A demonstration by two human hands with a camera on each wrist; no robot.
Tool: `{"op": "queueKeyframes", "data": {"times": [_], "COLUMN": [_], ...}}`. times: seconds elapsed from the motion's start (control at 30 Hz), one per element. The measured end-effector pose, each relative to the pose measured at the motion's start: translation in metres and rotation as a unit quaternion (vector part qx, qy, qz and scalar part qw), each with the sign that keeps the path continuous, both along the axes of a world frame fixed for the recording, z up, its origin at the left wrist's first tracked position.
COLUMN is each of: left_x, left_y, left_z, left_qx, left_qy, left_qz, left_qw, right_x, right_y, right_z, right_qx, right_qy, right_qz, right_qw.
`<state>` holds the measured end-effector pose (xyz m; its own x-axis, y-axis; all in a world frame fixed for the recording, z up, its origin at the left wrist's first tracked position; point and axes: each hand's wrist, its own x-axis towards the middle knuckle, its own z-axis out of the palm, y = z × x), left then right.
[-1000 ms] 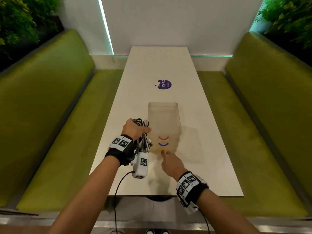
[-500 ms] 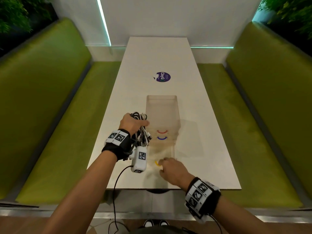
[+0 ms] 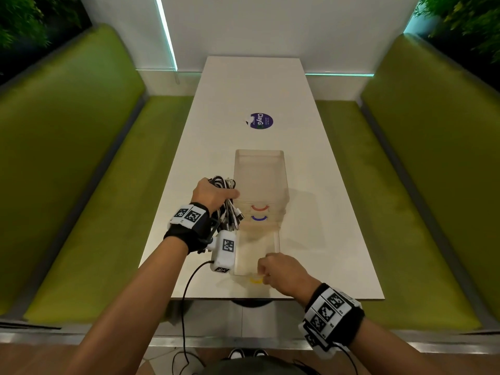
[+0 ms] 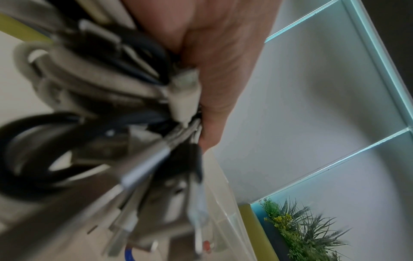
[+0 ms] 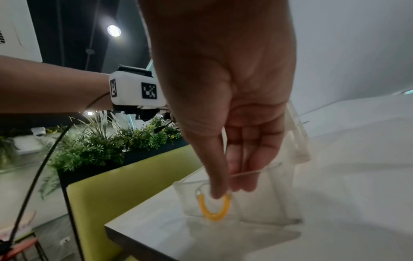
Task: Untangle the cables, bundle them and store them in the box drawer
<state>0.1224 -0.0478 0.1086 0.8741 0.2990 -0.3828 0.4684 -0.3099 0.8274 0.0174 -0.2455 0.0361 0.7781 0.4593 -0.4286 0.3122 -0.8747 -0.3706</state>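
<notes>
A translucent drawer box [image 3: 259, 174] stands on the white table [image 3: 319, 239], with red [image 3: 259, 207] and blue [image 3: 259, 218] handles on its upper drawers. Its bottom drawer [image 3: 257, 250] is pulled out towards me. My right hand [image 3: 281, 272] pinches that drawer's front wall [image 5: 245, 199] just above the yellow handle [image 5: 213, 208]. My left hand [image 3: 213, 194] grips a bundle of black and white cables [image 3: 227, 209] left of the box, their plugs hanging down. In the left wrist view the bundled cables [image 4: 107, 109] fill the palm, blurred.
Green padded benches [image 3: 81, 185] run along both sides of the table. A round purple sticker [image 3: 261, 121] lies on the table beyond the box. The table's near edge [image 3: 270, 298] is close below my right hand. Plants [image 3: 21, 20] stand behind the benches.
My right hand has pulled the bottom drawer out towards me, from closed to nearly full length. The left hand kept the cable bundle beside the box.
</notes>
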Motion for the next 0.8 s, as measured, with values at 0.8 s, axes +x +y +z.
{"op": "queueKeyframes", "data": {"times": [0.8], "left_x": [-0.103], "left_y": [-0.059], "left_z": [0.036], "left_qx": [-0.46], "left_qy": [-0.244], "left_qz": [-0.054], "left_qw": [0.852], "right_x": [-0.002], "right_y": [0.022], "right_z": [0.117], "right_qx": [0.528], "right_qy": [0.145], "right_qz": [-0.167], "right_qw": [0.82]}}
